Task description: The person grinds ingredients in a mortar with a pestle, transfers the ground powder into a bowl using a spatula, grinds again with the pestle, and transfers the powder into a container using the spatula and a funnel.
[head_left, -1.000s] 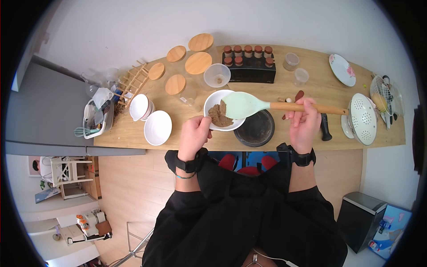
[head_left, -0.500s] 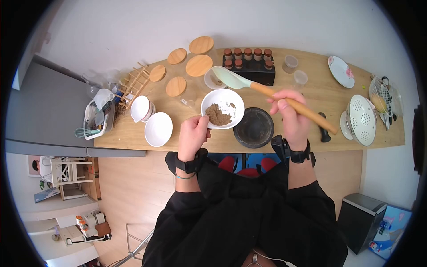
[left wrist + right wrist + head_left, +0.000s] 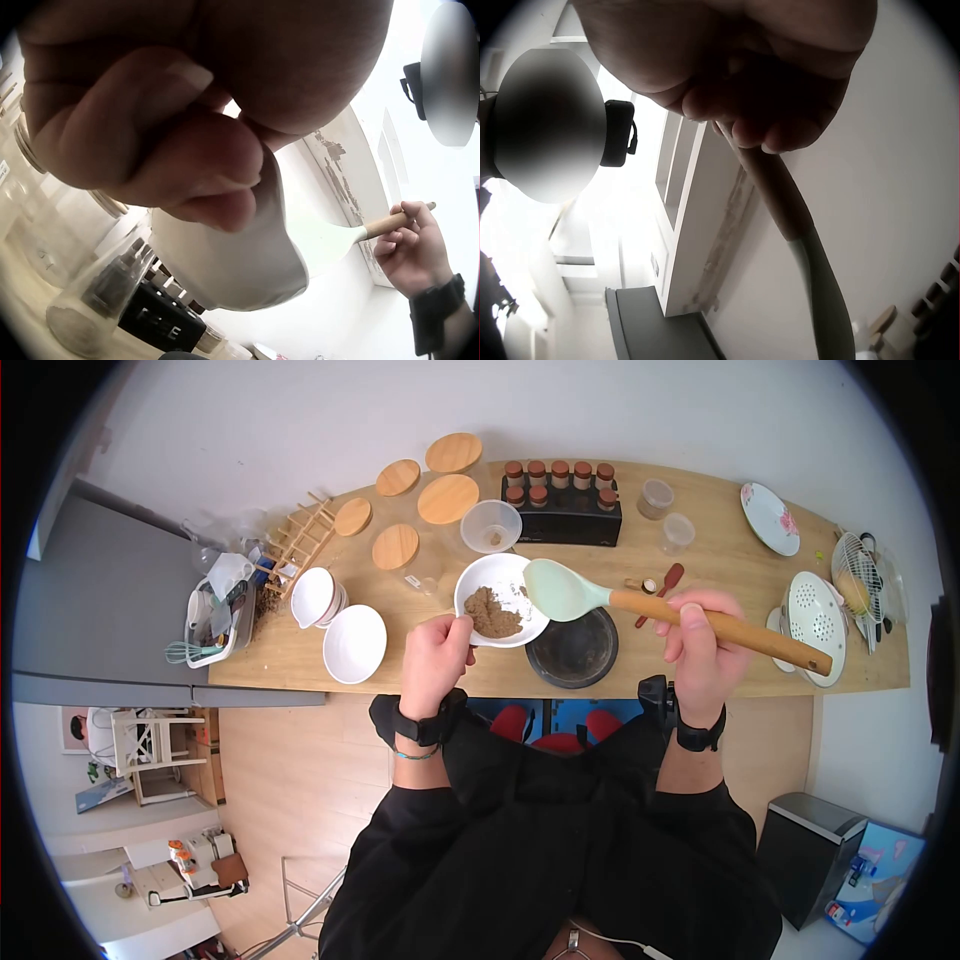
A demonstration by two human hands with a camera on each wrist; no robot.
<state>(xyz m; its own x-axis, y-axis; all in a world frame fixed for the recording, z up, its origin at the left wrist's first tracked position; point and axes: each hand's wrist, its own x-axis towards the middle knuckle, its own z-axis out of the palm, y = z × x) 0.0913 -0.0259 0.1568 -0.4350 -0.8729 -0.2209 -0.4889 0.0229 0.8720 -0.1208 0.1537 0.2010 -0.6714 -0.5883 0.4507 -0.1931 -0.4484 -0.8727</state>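
Observation:
My left hand (image 3: 432, 660) pinches the near-left rim of a white bowl (image 3: 476, 572), its thumb on top. Brown powder (image 3: 492, 615) lies in the bowl, heaped to the left, with thin smears on the right inner wall. In my right hand (image 3: 708, 652) is the wooden handle (image 3: 765, 637) of a spoon with a mint-green silicone head (image 3: 562, 592). The head overlaps the bowl's right rim in the head view. Below the bowl, to its right, sits a dark stone mortar (image 3: 575, 650). Curled fingers grip the handle (image 3: 776, 187) in the right wrist view.
Behind the bowl stand a clear plastic tub (image 3: 491, 527), several wooden-lidded jars (image 3: 396, 547) and a black spice rack (image 3: 568, 522). White bowls (image 3: 354, 645) are at left. A white colander (image 3: 815, 622) stands at right; a small dark-red spoon (image 3: 673, 577) lies behind the handle.
The spoon moved off the bowl, its head rising toward the back left, then came down over the bowl's right rim. My right hand is now farther right. My left hand stays on the bowl.

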